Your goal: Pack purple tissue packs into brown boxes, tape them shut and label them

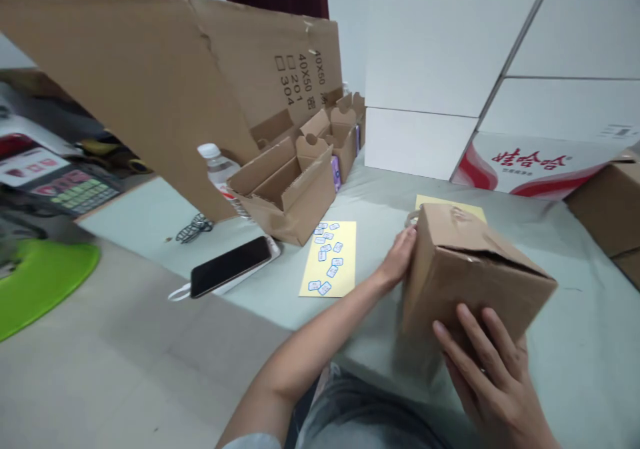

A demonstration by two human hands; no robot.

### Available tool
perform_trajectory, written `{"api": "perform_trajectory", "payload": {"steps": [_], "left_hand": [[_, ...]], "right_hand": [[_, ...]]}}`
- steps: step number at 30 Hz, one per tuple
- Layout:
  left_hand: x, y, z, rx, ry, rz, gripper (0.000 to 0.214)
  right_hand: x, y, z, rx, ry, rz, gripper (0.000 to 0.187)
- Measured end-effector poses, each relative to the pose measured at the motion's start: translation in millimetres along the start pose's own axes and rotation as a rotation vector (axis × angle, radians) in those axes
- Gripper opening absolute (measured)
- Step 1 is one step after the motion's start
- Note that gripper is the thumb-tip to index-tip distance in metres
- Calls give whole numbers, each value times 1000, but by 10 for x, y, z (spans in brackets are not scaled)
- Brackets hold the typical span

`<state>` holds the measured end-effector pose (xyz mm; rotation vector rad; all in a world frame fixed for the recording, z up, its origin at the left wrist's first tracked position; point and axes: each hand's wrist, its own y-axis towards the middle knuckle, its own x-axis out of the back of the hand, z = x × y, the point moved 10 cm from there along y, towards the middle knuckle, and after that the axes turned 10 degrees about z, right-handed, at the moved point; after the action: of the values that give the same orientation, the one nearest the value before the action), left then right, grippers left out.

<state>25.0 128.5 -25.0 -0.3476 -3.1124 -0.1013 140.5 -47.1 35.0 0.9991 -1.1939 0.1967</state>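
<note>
Brown cardboard box (475, 275), held between your two hands: how do they stand?

Your left hand (397, 259) lies against the box's left side, its fingers (406, 245) pressed together and curled around the edge. Your right hand (483, 375) lies on the near face, its fingers (493, 332) spread apart.

Where does the box sit?

Tilted, over the pale green cover of the counter (565, 315), with its top flaps shut around a narrow slit. You cannot tell whether its lower edge touches that cover.

What comes next outward?

A yellow sheet (327, 259) of small blue-edged labels lies just left of your left hand, and a second yellow sheet (450, 205) shows behind the box. Further left rests a black smartphone (230, 267), beside a coiled black cable (194, 227).

And farthest?

Small open cardboard boxes (283, 192) stand by a plastic water bottle (215, 165), before a large flattened carton (125, 95) printed "40X50". To the right rise stacked white cartons (440, 49).
</note>
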Motion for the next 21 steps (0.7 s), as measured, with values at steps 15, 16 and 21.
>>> {"api": "perform_trajectory", "payload": {"steps": [15, 16, 21], "left_hand": [[1702, -1323, 244, 543, 745, -452, 58], [1834, -1366, 258, 593, 780, -477, 62], [1920, -1338, 378, 680, 796, -415, 49]], "right_hand": [[-408, -448, 18, -194, 212, 18, 35], [-360, -426, 38, -192, 252, -3, 35], [-357, -141, 306, -119, 526, 1, 37]]}}
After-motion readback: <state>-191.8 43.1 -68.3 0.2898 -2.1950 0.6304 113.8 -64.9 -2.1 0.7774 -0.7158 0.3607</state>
